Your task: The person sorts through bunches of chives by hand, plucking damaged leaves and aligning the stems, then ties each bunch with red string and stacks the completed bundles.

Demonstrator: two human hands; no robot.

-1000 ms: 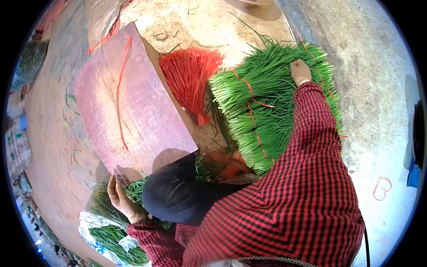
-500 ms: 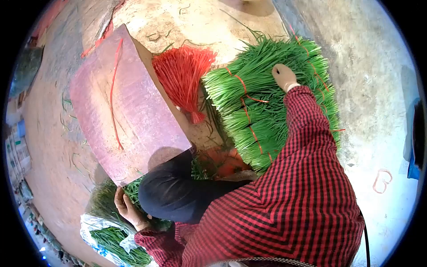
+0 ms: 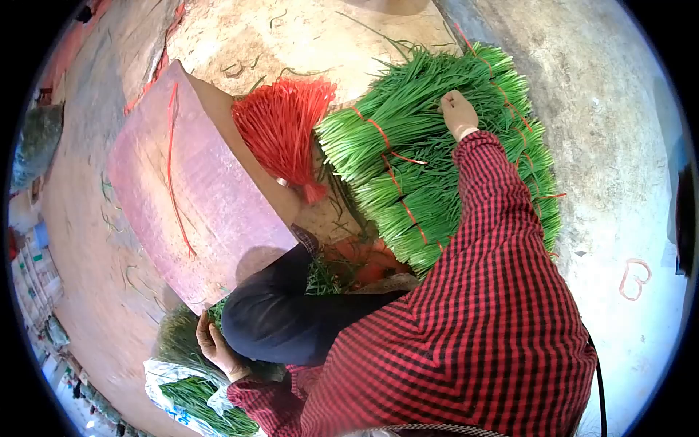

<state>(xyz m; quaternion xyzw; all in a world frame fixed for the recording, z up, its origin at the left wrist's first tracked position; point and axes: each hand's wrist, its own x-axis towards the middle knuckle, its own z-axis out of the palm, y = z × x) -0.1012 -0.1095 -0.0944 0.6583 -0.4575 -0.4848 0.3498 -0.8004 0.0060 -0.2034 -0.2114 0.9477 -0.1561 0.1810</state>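
My right hand (image 3: 459, 114) rests over the leafy middle of a pile of green chive bundles (image 3: 408, 124). Its fingers are curled in and pinched; whether a leaf is between them is hidden. Red ties (image 3: 375, 125) run around the bundles, whose pale cut ends face outward on both sides. At the lower left, my left hand (image 3: 218, 351) is beside the bottom corner of a pinkish board (image 3: 211, 189), its thumb and fingers slightly apart. Loose chives (image 3: 217, 309) lie close to those fingertips. A single red tie (image 3: 172, 167) lies on the board.
A bunch of red plastic ties (image 3: 280, 124) lies between the board and the pile. My bent knee (image 3: 255, 317) comes up against the board's lower edge. A white plastic bag (image 3: 164, 371) holding more chives stands at the lower left. Scraps litter the floor (image 3: 80, 218).
My view has shifted slightly, moving the board and pile a little left in it. My right hand has turned and its fingers have closed into a pinch. My left hand stays by the board's corner.
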